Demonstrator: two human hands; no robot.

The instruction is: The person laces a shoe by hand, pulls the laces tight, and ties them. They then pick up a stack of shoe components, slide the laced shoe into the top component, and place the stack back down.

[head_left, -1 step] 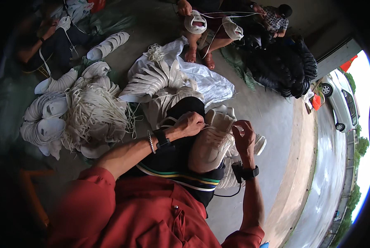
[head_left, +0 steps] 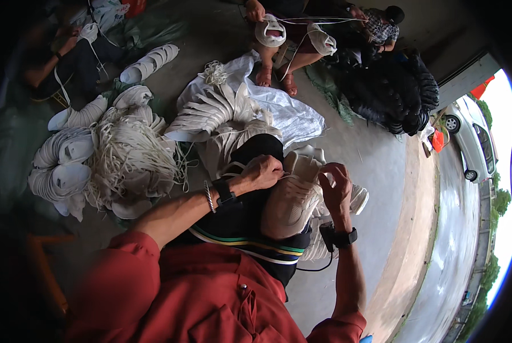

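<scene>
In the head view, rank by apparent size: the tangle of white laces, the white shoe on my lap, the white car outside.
1. tangle of white laces
2. white shoe, though nearness to the camera inflates it
3. white car, shrunk by distance and lens rim

Bare concrete floor [head_left: 376, 171] lies open to the right of the right hand [head_left: 336, 188]. Left of the left hand [head_left: 262, 171], a lace heap [head_left: 130, 154] and stacked white shoe uppers [head_left: 210, 111] crowd the ground.
</scene>
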